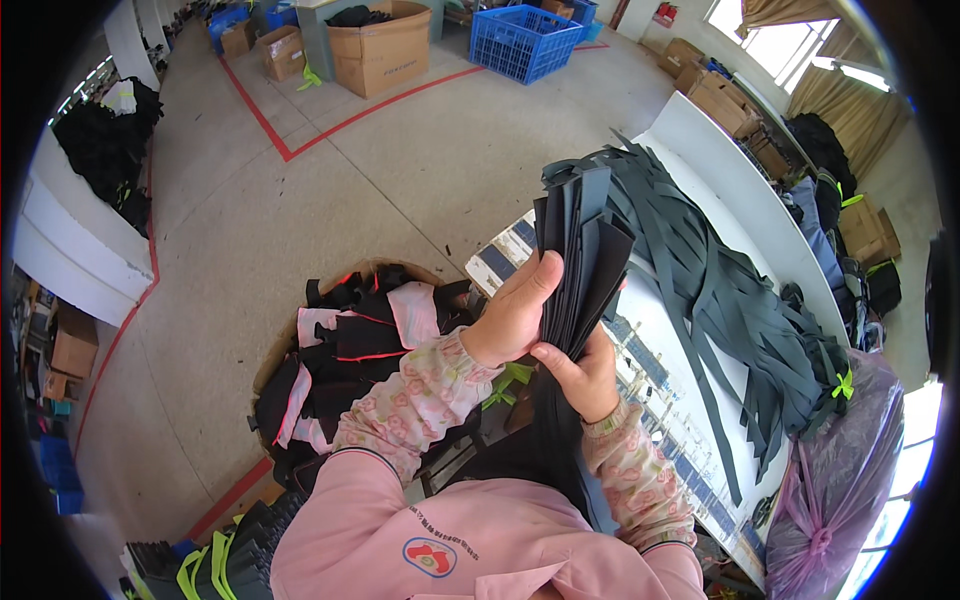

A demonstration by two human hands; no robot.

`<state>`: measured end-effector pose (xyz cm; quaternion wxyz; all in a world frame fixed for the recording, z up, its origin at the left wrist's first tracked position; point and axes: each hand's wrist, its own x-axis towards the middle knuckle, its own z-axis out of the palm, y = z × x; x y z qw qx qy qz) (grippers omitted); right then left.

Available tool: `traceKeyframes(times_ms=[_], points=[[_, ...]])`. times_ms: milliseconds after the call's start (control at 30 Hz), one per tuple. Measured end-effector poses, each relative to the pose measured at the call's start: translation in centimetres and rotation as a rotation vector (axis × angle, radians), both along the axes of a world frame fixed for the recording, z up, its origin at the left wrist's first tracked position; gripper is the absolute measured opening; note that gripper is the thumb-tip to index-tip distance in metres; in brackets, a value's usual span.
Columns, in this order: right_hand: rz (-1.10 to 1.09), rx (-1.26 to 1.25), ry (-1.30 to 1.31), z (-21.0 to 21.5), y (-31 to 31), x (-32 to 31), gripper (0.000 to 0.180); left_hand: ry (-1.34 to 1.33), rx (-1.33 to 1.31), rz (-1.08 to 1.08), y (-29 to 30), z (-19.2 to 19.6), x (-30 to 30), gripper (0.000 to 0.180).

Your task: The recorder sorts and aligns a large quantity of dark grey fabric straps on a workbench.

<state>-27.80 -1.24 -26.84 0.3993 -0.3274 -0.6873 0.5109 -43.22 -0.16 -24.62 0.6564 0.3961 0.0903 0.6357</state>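
Note:
Both hands grip a thick bundle of dark grey fabric strips [583, 235], raised in front of my chest with its ends fanned upward. My left hand [515, 318] wraps the bundle from the left, thumb pointing up along it. Lower down, my right hand [588, 375] closes round it from the right, thumb across the front. The strips' lower length hangs down toward my lap. On the white table [655, 300] to the right lies a large heap of loose dark strips [725, 290], with a bright green tie [843, 383] at its near end.
Left of my arms stands a carton of black and pink garments [370, 330]. A tied purple plastic bag [835, 480] hangs at the table's right end. Across the floor are a blue crate [525, 45] and a big cardboard box [380, 50]. Dark pieces with green ties [215, 560] lie lower left.

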Motion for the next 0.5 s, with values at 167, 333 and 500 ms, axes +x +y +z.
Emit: traceKeyframes(times_ms=[167, 333, 500], points=[[0.087, -0.070, 0.040, 0.3, 0.1, 0.8, 0.034, 0.054, 0.013, 0.035, -0.3, 1.0, -0.6, 0.081], [0.115, -0.196, 0.019, 0.7, -1.0, 0.7, 0.038, 0.035, 0.078, 0.161, -0.1, 1.8, -0.7, 0.084], [0.137, -0.272, 0.207, 0.0, -1.1, 1.1, 0.041, -0.189, 0.015, 0.116, -0.2, 2.0, -0.1, 0.078]])
